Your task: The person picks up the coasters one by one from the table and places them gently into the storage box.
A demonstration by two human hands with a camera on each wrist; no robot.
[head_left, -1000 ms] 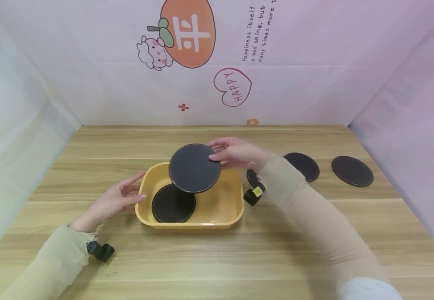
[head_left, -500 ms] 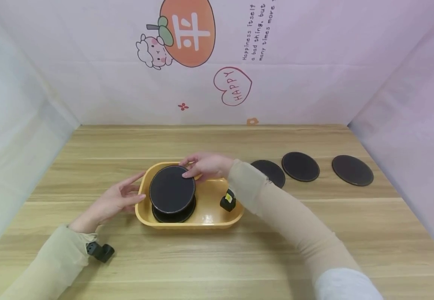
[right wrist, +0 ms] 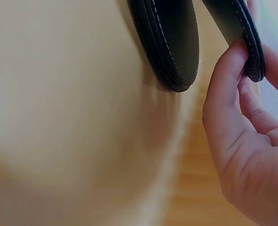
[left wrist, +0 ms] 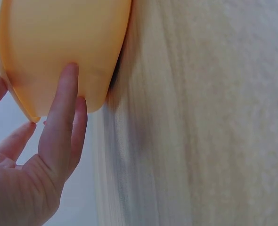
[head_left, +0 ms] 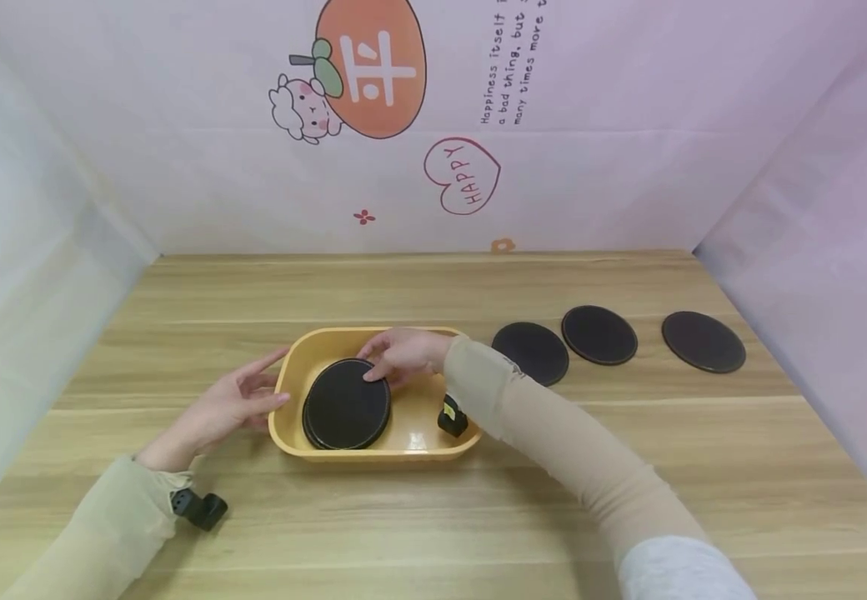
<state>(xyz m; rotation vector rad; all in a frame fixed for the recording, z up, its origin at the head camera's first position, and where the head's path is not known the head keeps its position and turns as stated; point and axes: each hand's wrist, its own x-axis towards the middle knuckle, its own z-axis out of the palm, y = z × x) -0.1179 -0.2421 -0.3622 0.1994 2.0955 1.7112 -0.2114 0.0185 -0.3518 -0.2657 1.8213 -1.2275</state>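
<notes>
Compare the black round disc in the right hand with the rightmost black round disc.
The held disc is tilted, pinched; the rightmost disc lies flat, untouched. The held disc is inside the yellow rectangular tub; the rightmost disc is on the wooden table. Both are black and round.

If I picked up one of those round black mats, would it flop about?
Probably not: the mat that the right hand pinches near its edge shows no obvious sag. It may be fairly light, being thin and held in one hand. The three mats lying flat would likely slide, not roll, if pushed.
</notes>
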